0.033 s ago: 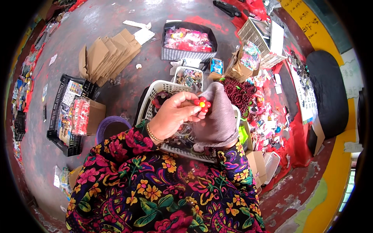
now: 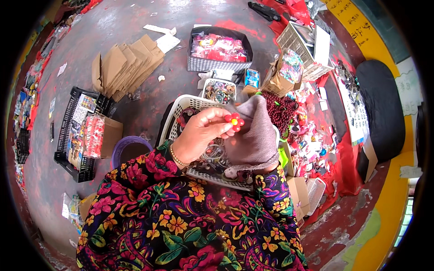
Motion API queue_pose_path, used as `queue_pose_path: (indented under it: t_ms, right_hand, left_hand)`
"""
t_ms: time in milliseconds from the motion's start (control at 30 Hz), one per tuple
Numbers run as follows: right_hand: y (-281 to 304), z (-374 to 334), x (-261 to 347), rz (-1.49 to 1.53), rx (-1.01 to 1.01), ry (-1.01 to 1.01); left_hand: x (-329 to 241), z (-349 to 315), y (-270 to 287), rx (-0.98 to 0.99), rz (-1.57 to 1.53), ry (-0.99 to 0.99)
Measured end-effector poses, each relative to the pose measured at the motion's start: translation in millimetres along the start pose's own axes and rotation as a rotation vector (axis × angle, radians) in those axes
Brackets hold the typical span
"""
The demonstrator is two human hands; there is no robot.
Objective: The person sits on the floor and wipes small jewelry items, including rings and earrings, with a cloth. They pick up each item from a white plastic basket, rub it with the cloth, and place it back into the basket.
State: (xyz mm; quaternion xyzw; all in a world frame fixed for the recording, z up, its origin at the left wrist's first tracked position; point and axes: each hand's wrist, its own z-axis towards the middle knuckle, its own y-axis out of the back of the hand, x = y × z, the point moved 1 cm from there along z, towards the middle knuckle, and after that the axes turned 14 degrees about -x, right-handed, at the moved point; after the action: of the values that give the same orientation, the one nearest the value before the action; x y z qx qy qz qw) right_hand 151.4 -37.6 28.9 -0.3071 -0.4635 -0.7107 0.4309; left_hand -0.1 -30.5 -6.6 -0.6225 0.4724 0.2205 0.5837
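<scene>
My left hand [image 2: 199, 132], with a beaded bracelet at the wrist, pinches a small red flower ornament [image 2: 236, 121] with a yellow centre between thumb and fingertips. Beside it a mauve-grey cloth [image 2: 251, 135], shaped like a soft hat or bag, covers my right hand. Only a bit of the right wrist [image 2: 266, 170] shows below its gathered edge, so the fingers are hidden. Both hands are above a white plastic basket [image 2: 181, 102] holding a tangle of pale loops and small dark items.
Ahead stand a small white basket [image 2: 220, 80] of hair ties and a checked bin [image 2: 212, 64] of pink packets. Dark red beads [image 2: 280, 113] and loose trinkets spread at right. On the left are a purple bucket [image 2: 118, 151], a black crate [image 2: 63, 135] and folded cardboard [image 2: 129, 63].
The cloth over my right hand has tilted slightly, its peak shifting to the right. It has drawn a little away from the flower, which remains in my left fingertips.
</scene>
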Motion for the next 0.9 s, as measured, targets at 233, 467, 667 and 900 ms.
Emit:
queue_pose_path:
  t_ms: [233, 467, 667, 900]
  right_hand:
    - [5, 7, -6, -0.319, 0.033, 0.507]
    - [11, -6, -15, -0.252, 0.138, 0.66]
    - [3, -13, -22, 0.116, 0.024, -0.213]
    - [9, -16, -24, -0.223, -0.169, 0.193]
  left_hand:
    - [8, -1, -1, -0.051, 0.192, -0.369]
    - [4, 1, 5, 0.028, 0.198, -0.206]
    - [5, 6, 9, 0.027, 0.21, -0.193]
    - [4, -3, 2, 0.149, 0.162, 0.002]
